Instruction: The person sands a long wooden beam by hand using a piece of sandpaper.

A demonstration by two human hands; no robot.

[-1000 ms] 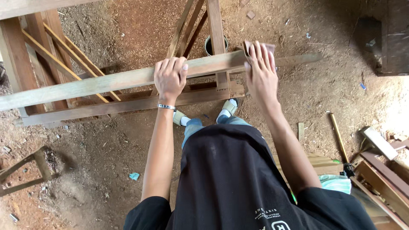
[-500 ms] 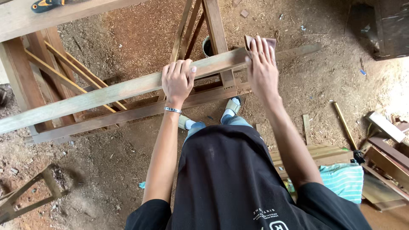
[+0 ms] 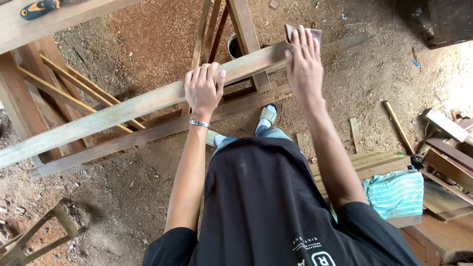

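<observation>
A wooden rail (image 3: 123, 111) is gripped by the left hand (image 3: 204, 88), while sandpaper (image 3: 301, 33) is pressed flat against its end by the right hand (image 3: 304, 61).

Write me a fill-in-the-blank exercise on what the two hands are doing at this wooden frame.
1. The left hand grips the long pale wooden rail, and a thin metal ____ circles its wrist.
2. The right hand presses a brown sheet of ____ flat on the rail's end.
3. On the planks at the right lies a folded ____-striped cloth.
4. The ground under the frame is covered in ____.

Missing words: bracelet; sandpaper; turquoise; sawdust
</observation>
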